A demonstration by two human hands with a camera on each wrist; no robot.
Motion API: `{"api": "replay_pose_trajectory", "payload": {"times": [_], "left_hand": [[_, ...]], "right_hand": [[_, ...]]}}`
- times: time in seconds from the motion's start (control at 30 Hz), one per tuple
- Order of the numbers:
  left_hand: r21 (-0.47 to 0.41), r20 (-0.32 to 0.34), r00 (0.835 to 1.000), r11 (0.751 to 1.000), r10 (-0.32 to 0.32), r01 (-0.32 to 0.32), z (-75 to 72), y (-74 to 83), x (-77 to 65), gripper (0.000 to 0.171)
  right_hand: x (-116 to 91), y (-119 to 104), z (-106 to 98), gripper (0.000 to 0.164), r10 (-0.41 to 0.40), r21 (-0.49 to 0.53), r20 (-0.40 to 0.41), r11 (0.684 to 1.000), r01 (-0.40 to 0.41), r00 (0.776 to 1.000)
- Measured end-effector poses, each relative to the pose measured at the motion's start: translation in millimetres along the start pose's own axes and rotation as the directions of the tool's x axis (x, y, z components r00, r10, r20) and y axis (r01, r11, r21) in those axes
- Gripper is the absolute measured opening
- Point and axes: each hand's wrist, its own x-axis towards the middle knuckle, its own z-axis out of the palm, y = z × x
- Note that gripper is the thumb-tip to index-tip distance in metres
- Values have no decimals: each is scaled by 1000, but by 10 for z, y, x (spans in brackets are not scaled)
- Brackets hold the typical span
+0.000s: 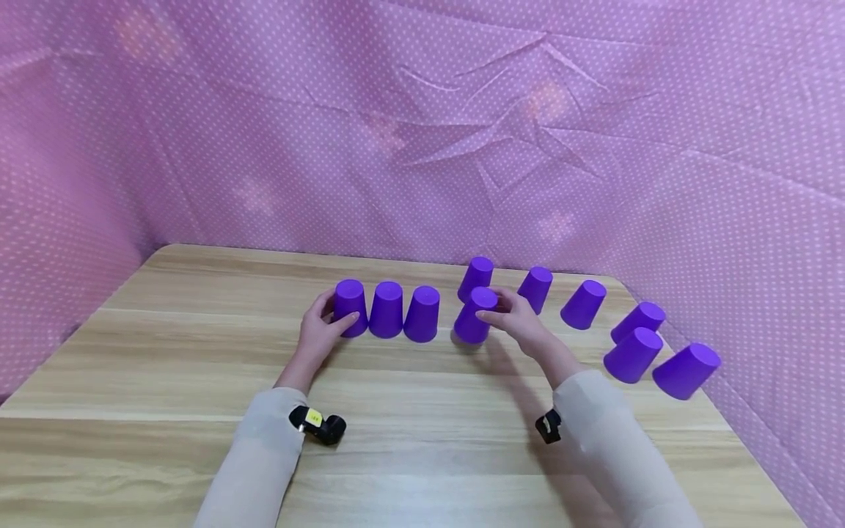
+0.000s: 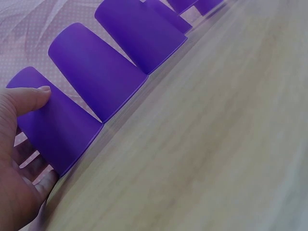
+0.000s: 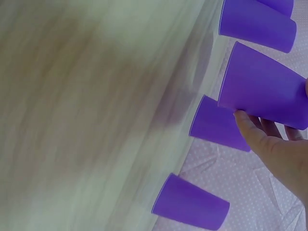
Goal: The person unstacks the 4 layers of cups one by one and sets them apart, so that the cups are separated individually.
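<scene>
In the head view, three upside-down purple cups stand in a close row: a left-end cup (image 1: 350, 299), a middle cup (image 1: 386, 314) and a right-end cup (image 1: 421, 317). My left hand (image 1: 317, 336) grips the left-end one, thumb across its near side and fingers behind. To the right of the row, my right hand (image 1: 524, 324) holds another upside-down purple cup (image 1: 470, 323) by its right side. That cup hangs slightly above the table, a shadow beneath it, as the right wrist view also shows. Part of its right side is hidden by the thumb.
Several more upside-down purple cups stand behind and to the right, among them a back cup (image 1: 475, 280), one right of it (image 1: 584, 305) and a near right cup (image 1: 686, 372). The wooden table (image 1: 422, 447) ends at a pink dotted cloth (image 1: 370, 176).
</scene>
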Motion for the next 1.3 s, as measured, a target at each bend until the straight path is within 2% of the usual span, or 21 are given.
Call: {"api": "replay_pose_trajectory", "payload": {"times": [0.23,0.43,0.63,0.77,0.9,0.97,1.13,1.27,1.3], "left_hand": [[5,3,1000,1000,-5,5,0,4,1,63],[10,6,1000,1000,-17,17,0,10,-2,64],[6,0,1000,1000,0,0,2,5,3,63],[-2,-7,1000,1000,9,-9,9,2,3,62],[-19,-13,1000,1000,12,-12,17,4,9,62],[-24,-14,1000,1000,13,-13,18,4,13,62],[-26,-15,1000,1000,10,-10,13,0,19,62],[-22,-11,1000,1000,6,-6,10,-2,20,62],[-20,-10,1000,1000,5,-5,10,-2,20,62]], "right_hand": [[-101,82,-196,50,-30,-10,-9,1000,30,1000],[-198,144,-383,53,3,-11,-43,1000,-4,999],[-288,174,-537,51,9,-2,-103,1000,-9,995],[-291,338,-678,58,-17,28,-117,999,21,993],[-185,684,-904,50,-22,104,-114,994,33,993],[-165,773,-985,49,-12,121,-117,992,26,993],[-213,802,-1088,58,17,126,-157,992,3,987],[-218,912,-1180,51,28,157,-206,988,4,978],[-242,876,-1175,53,34,135,-210,991,-5,977]]}}
